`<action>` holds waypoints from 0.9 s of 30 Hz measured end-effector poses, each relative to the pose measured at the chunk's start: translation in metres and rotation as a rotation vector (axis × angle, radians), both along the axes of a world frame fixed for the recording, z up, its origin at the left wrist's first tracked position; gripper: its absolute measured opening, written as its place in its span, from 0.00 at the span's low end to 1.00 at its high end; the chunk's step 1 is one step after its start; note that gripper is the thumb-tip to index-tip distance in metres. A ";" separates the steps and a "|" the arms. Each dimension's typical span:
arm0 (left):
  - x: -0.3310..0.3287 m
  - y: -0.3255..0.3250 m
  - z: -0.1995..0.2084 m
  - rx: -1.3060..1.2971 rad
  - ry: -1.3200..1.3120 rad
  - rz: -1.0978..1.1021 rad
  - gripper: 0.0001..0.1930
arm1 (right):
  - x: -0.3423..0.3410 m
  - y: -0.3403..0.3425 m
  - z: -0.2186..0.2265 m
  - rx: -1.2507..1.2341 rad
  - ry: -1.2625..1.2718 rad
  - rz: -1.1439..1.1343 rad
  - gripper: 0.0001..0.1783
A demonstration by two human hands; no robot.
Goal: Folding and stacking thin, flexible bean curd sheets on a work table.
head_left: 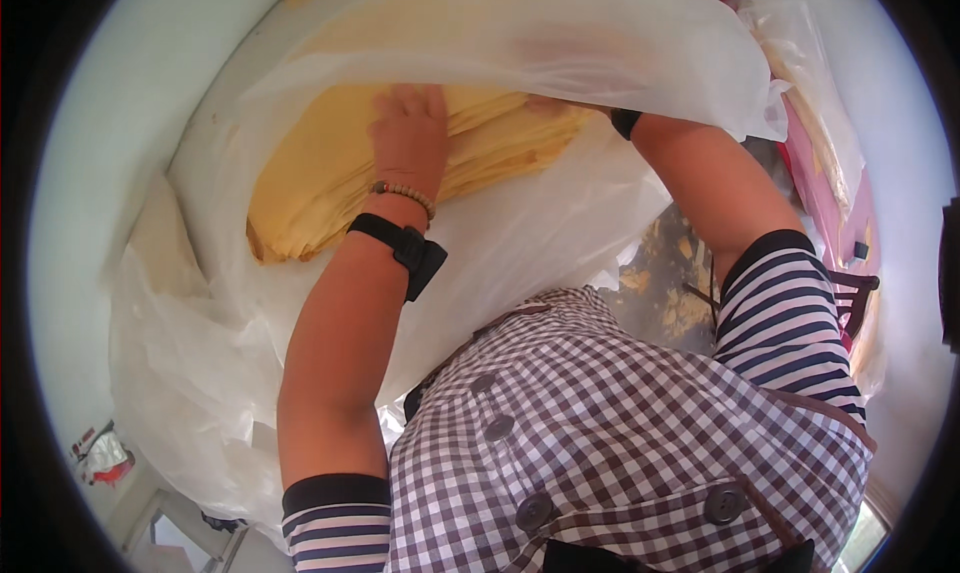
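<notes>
A thick stack of thin, soft yellow sheets [300,163] with creased, layered edges lies on white translucent plastic; I cannot tell what the sheets are made of. My left hand [410,138] rests on top of the stack, fingers stretched forward to the edge of the plastic cover. A beaded bracelet [405,195] and a black strap with a small box [405,248] are on that wrist. My right hand [570,105] reaches under the translucent plastic cover [480,33] at the stack's far right end. Its fingers are mostly hidden and blurred there.
More loose white plastic [200,373] hangs down at the left beside a pale wall [100,203]. To the right are a plastic-wrapped pink item [825,163] and part of a dark wooden chair [855,298]. Yellow scraps lie on the grey floor [655,283].
</notes>
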State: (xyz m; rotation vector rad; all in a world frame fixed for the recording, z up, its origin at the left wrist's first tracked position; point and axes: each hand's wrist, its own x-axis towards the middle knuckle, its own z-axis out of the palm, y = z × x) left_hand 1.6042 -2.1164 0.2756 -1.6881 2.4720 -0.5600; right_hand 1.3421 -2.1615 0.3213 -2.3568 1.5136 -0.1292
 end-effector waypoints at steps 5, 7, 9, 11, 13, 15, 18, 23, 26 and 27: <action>0.007 -0.011 0.036 0.127 0.054 -0.006 0.12 | -0.001 0.004 -0.003 -0.012 -0.011 0.013 0.35; 0.028 -0.024 0.064 0.246 0.117 -0.081 0.14 | -0.001 0.006 -0.005 -0.032 -0.025 0.014 0.35; 0.056 -0.036 0.088 0.352 0.225 -0.107 0.15 | 0.002 0.005 -0.003 -0.051 -0.037 0.007 0.34; 0.073 -0.050 0.100 0.407 0.407 -0.110 0.17 | 0.002 0.007 0.003 -0.076 -0.046 0.009 0.34; 0.074 -0.045 0.093 0.379 0.342 -0.176 0.17 | -0.004 0.017 0.011 -0.100 -0.049 0.017 0.33; 0.066 -0.018 0.074 0.210 0.333 -0.224 0.15 | -0.015 0.039 0.017 -0.119 -0.035 0.029 0.33; 0.026 0.036 0.028 0.073 0.301 -0.192 0.14 | -0.026 0.076 0.015 -0.115 -0.014 0.026 0.32; 0.014 0.068 -0.001 -0.040 0.380 -0.089 0.11 | -0.024 0.109 -0.009 -0.130 0.005 -0.040 0.31; 0.013 0.059 0.010 -0.022 0.342 -0.023 0.11 | -0.017 0.100 -0.019 -0.157 0.055 -0.084 0.31; 0.012 0.056 0.016 0.060 0.333 -0.005 0.11 | -0.014 0.099 -0.020 -0.161 0.085 -0.096 0.30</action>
